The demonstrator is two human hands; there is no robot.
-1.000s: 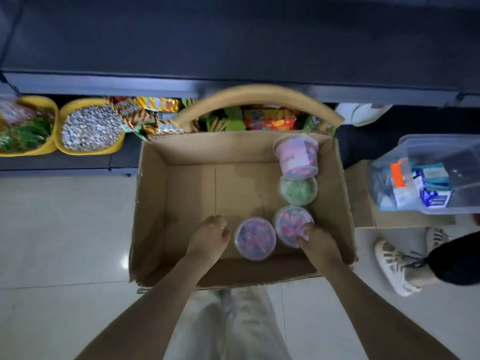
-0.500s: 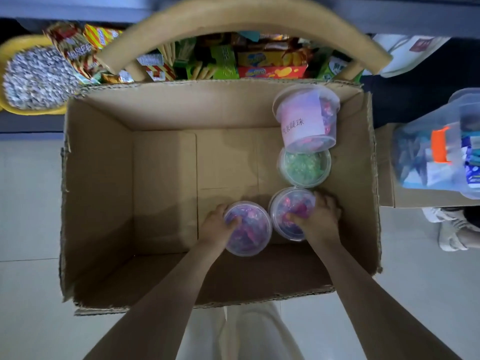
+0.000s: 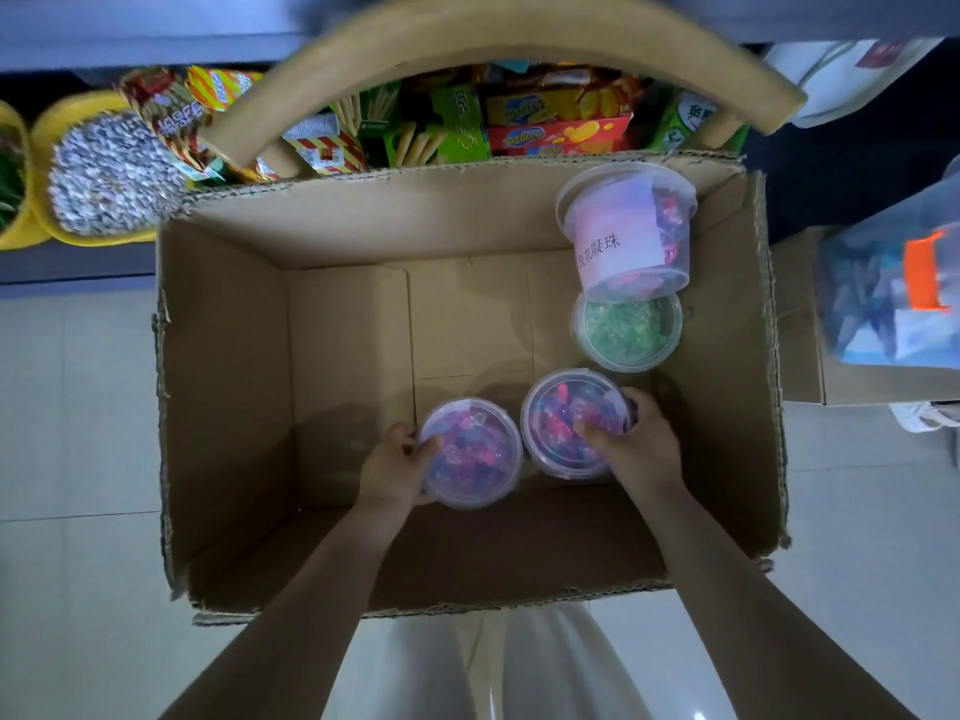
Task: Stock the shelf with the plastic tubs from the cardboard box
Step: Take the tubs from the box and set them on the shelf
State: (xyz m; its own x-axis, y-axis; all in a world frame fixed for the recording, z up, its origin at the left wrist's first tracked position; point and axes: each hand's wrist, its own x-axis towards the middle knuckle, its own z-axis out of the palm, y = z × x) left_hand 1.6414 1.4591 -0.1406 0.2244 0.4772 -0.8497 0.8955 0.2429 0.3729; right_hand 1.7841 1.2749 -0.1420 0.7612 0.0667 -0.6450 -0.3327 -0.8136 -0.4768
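An open cardboard box [image 3: 223, 387] stands on the tiled floor below me. Inside, near its front, my left hand [image 3: 395, 467] grips the left side of a clear tub of purple and pink beads [image 3: 470, 452]. Beside it, my right hand [image 3: 636, 444] grips the right side of a second purple and pink tub [image 3: 566, 418]. Behind them sits a green-filled tub [image 3: 626, 330]. A pink-labelled tub [image 3: 623, 226] lies tilted on top of it, against the box's far right corner.
The low dark shelf [image 3: 78, 262] runs behind the box, holding yellow bowls [image 3: 104, 174] of small bits and snack packets [image 3: 545, 122]. A curved wooden handle [image 3: 493, 33] arches over the box's far edge. A clear plastic bin [image 3: 883, 304] sits on a smaller carton at right.
Both hands went from resting near the two front tubs to closing on their sides. My view dropped closer to the box.
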